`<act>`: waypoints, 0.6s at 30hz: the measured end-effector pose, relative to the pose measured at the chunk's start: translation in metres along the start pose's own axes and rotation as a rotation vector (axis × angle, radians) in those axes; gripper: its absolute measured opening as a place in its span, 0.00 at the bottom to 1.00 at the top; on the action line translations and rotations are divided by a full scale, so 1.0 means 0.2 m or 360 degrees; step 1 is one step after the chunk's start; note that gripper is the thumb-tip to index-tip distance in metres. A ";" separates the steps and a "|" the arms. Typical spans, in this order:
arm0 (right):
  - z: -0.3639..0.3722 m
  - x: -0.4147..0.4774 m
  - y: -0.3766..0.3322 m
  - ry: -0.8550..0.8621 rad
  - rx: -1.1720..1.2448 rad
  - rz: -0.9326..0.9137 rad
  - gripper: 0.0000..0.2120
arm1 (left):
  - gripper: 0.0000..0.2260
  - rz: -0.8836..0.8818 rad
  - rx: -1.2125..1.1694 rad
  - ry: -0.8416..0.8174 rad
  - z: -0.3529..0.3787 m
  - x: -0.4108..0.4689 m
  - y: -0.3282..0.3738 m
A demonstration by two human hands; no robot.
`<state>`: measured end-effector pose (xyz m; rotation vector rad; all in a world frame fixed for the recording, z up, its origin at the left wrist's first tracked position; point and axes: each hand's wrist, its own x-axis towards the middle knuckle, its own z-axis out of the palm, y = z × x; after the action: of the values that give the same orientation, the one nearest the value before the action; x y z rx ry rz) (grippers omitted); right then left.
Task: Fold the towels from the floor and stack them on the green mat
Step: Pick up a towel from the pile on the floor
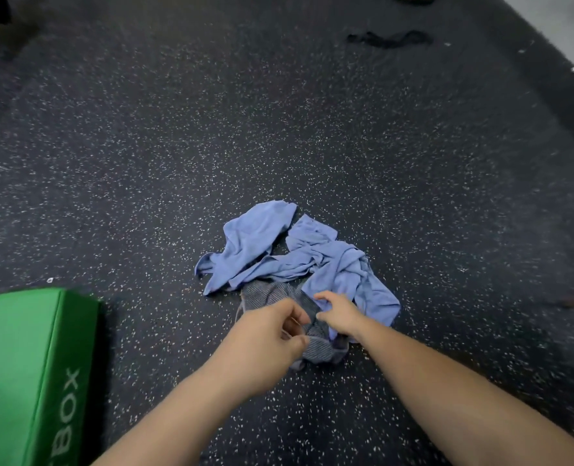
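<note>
Pinching grey towel [268, 295] | left grip [272, 334], right grip [339, 317] curled on it | blue towels [339, 264] touching behind

Two bare arms reach down to a little pile of towels on the floor.

The left grip [272, 334] and the right grip [341, 317] are close together, and both curl their fingers on a grey towel [267, 295] at the near side of the pile. Two blue towels [339, 267] lie crumpled just behind it, and one lies partly on the grey towel. The floor [178, 156] is dark with lots of tiny white dots. At the left stands the green mat [16, 344], thick like a block, with the white letters "BOX" on its side. Far off at the top, a black thing [390, 39] lies on the floor, too blurry to name.
</note>
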<state>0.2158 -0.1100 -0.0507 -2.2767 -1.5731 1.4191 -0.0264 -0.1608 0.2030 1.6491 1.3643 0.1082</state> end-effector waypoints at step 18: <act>-0.05 0.14 -0.04 -0.0085 0.0939 0.0411 0.18 | 0.08 0.0057 0.0314 0.0109 -0.09 -0.14 0.01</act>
<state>0.2179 -0.0809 -0.0593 -2.1239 -0.7295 1.7193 -0.0464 -0.1722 0.2262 1.8492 1.4345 0.0525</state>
